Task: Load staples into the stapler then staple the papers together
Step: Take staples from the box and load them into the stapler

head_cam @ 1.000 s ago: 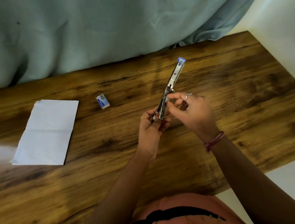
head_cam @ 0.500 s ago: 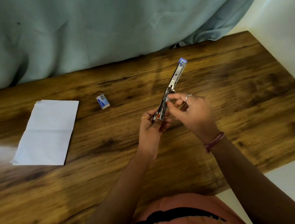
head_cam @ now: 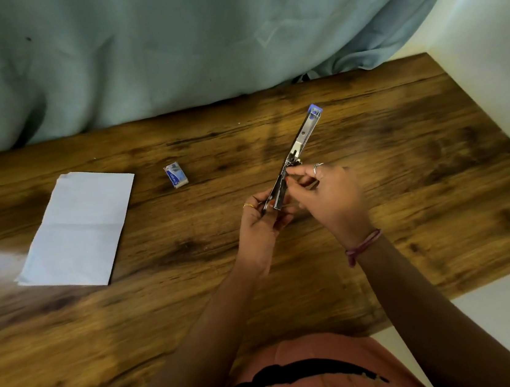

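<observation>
A metal stapler (head_cam: 300, 142) with a blue tip is swung fully open into one long strip, pointing up and to the right above the table. My left hand (head_cam: 259, 225) grips its lower end. My right hand (head_cam: 328, 197) pinches at the stapler's middle with thumb and fingertip; whether a strip of staples is between them is too small to tell. A small blue and white staple box (head_cam: 175, 177) lies on the table to the left of the stapler. The white papers (head_cam: 78, 228) lie in a stack further left.
The wooden table (head_cam: 409, 206) ends at a white wall on the right and a pale floor at the lower right. A light blue curtain (head_cam: 164, 43) hangs along the table's far edge.
</observation>
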The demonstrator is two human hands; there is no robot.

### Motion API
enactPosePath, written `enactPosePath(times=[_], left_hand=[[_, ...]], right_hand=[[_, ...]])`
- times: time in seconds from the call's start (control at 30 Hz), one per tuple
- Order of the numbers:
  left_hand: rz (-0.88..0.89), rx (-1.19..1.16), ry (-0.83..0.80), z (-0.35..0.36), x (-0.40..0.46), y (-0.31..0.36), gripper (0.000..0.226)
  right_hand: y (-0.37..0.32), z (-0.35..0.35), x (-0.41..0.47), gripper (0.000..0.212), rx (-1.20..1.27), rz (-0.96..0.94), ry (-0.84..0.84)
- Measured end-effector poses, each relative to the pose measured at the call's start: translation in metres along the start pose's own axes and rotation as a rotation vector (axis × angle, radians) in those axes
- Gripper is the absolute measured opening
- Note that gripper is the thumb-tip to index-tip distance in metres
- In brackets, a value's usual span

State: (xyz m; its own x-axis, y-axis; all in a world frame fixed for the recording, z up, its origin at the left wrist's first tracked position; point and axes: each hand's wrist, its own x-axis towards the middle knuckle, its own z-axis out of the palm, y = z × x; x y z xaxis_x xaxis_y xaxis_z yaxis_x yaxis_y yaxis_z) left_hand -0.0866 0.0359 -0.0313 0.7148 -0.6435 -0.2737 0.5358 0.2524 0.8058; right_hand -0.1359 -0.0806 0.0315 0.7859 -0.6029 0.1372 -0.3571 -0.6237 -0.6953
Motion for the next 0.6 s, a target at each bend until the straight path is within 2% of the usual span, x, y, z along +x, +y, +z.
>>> enactPosePath(times=[0.1,0.23,0.4,0.5,0.6], left_hand=[[-0.017,-0.043,0.013,0.0,0.0,0.002,0.029],[-0.056,-0.139,0.026,0.002,0.002,0.005,0.029],[-0.065,-0.174,0.013,0.005,0.005,0.01,0.03],[-0.039,-0.186,-0.024,0.01,0.007,0.016,0.029],[-0.002,-0.222,-0.072,0.017,0.011,0.022,0.032]], right_hand=[[0.001,-0.002,-0.001,0.021,0.057,-0.008,-0.048],[0.006,-0.008,-0.005,0.018,0.232,0.004,0.008],[0.014,-0.014,0.001,0.017,0.339,0.055,0.029],[0.008,-0.021,0.009,0.021,0.33,-0.049,0.032],[-0.006,-0.029,0.02,0.02,0.362,-0.18,0.106]])
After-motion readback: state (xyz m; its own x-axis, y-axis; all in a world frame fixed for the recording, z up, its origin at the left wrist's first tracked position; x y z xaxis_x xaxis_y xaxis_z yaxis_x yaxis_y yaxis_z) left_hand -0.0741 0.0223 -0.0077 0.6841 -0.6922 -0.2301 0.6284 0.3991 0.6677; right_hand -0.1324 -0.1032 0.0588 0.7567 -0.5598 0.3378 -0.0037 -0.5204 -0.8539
